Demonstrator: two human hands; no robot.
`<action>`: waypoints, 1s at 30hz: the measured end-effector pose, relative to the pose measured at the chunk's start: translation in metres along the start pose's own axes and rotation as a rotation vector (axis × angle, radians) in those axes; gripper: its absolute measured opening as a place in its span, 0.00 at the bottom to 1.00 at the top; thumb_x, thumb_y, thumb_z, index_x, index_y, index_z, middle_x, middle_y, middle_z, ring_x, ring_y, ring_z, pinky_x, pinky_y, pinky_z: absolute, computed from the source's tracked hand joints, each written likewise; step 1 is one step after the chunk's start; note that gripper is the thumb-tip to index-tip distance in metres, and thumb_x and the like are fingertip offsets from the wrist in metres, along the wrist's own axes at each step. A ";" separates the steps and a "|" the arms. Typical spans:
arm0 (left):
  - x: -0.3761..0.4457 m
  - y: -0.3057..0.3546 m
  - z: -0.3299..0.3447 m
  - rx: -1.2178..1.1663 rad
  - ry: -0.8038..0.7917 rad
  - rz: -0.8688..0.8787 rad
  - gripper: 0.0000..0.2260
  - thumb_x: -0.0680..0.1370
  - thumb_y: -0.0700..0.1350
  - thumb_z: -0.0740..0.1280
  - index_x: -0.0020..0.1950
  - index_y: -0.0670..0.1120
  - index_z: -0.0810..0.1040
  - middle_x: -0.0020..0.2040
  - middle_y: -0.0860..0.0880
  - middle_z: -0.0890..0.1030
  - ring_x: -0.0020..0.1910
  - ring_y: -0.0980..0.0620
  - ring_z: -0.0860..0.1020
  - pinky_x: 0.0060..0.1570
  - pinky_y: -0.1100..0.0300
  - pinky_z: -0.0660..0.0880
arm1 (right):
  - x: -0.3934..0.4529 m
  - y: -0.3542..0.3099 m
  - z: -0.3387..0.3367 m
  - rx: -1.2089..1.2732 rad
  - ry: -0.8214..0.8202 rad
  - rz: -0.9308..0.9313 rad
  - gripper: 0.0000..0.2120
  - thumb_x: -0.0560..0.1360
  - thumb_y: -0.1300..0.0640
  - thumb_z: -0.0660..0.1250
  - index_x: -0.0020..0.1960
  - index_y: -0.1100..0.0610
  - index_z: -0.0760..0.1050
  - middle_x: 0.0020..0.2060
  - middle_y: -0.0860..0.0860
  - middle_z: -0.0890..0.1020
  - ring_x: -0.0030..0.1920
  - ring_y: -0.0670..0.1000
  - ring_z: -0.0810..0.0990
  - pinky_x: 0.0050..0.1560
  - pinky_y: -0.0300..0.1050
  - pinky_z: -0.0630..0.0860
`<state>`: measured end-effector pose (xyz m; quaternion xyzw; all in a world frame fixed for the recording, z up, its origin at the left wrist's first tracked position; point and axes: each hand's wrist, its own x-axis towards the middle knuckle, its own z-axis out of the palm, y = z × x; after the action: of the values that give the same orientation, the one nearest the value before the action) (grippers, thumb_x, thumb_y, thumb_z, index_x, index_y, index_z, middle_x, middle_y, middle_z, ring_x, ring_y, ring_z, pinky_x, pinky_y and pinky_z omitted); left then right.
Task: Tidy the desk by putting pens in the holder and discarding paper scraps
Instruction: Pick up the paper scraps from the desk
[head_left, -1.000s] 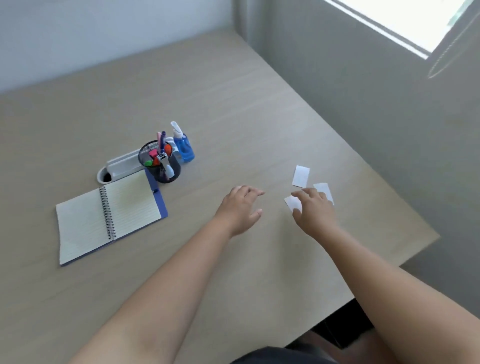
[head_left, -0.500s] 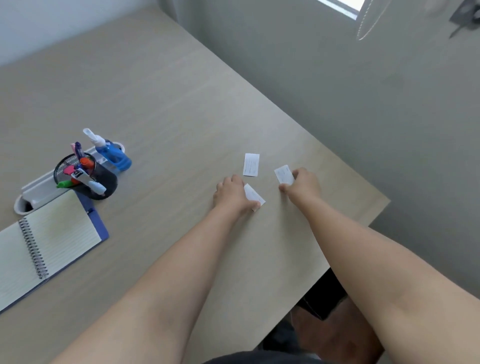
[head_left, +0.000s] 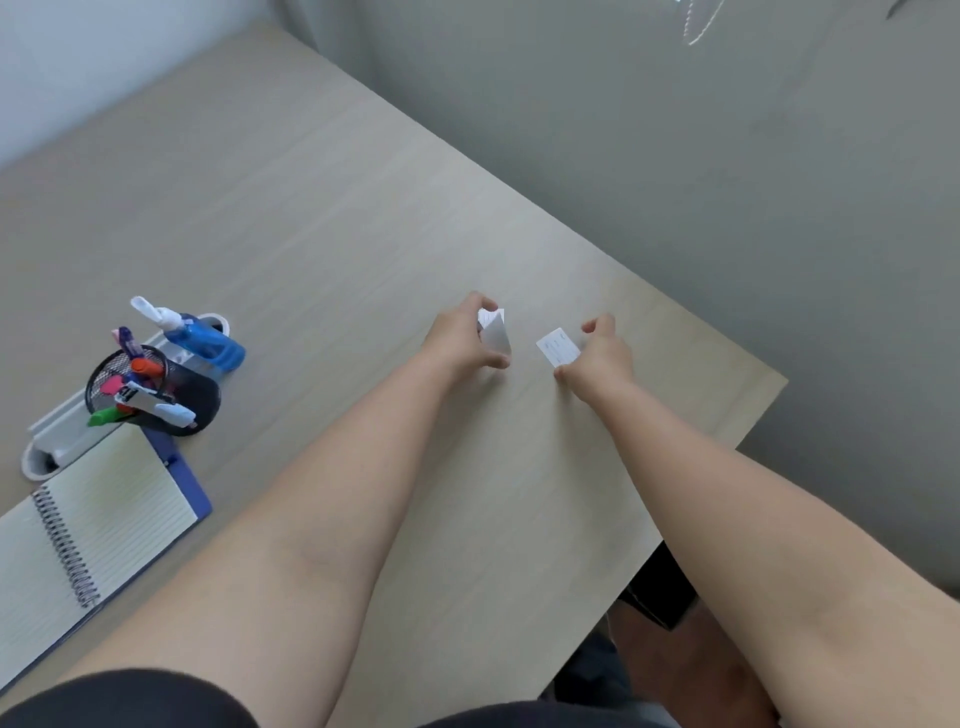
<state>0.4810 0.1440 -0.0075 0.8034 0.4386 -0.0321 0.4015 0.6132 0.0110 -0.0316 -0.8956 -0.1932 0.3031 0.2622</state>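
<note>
- Left hand (head_left: 462, 338): centre of the frame, above the desk (head_left: 322, 218). Thumb and fingers are pinched on white paper scraps (head_left: 494, 332), which stand lifted on edge. At least two pieces appear to be held together; the exact count cannot be told.
- Right hand (head_left: 602, 353): just right of the left hand, near the desk's right-hand edge. Thumb and fingers grip a single white scrap (head_left: 558, 347) by its right side. The scrap is tilted, with faint marks on its face; whether its free corner touches the desk cannot be told.
- The two hands are near one another but apart; the scraps they hold do not touch.
- Pen holder (head_left: 156, 389): black mesh cup at the left of the frame, well apart from the hands. It contains several pens and markers (head_left: 140, 384), with orange, pink, green, purple and white parts showing.
- Spray bottle (head_left: 202, 340): blue with a white nozzle, just behind and to the right of the holder.
- White tray (head_left: 62, 431): long, lying behind the holder and running toward the left edge of the frame.
- Spiral notebook (head_left: 98, 519): open on lined pages, with a blue cover, at the lower left, its upper corner just beside the holder.
</note>
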 end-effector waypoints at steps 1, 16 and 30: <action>0.008 0.002 -0.002 0.027 -0.003 -0.006 0.33 0.63 0.46 0.79 0.65 0.54 0.69 0.49 0.50 0.75 0.40 0.54 0.75 0.34 0.61 0.68 | 0.002 0.000 0.000 -0.017 -0.015 0.007 0.26 0.68 0.62 0.71 0.63 0.57 0.65 0.56 0.57 0.75 0.49 0.56 0.75 0.42 0.45 0.71; 0.044 0.022 -0.011 0.400 -0.053 -0.057 0.40 0.56 0.48 0.83 0.62 0.46 0.68 0.63 0.47 0.71 0.61 0.43 0.71 0.52 0.51 0.72 | 0.002 -0.022 0.009 -0.175 -0.048 0.034 0.15 0.70 0.65 0.66 0.56 0.60 0.72 0.60 0.58 0.67 0.53 0.61 0.76 0.44 0.48 0.73; 0.023 0.020 0.004 0.021 -0.173 -0.133 0.33 0.58 0.49 0.81 0.59 0.48 0.72 0.51 0.48 0.77 0.43 0.50 0.77 0.33 0.61 0.73 | -0.028 0.050 -0.017 0.533 -0.054 0.065 0.13 0.61 0.58 0.80 0.38 0.52 0.76 0.33 0.49 0.78 0.34 0.48 0.76 0.33 0.42 0.69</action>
<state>0.5110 0.1508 -0.0073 0.7708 0.4545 -0.1327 0.4262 0.6131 -0.0482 -0.0366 -0.7923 -0.0845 0.3754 0.4735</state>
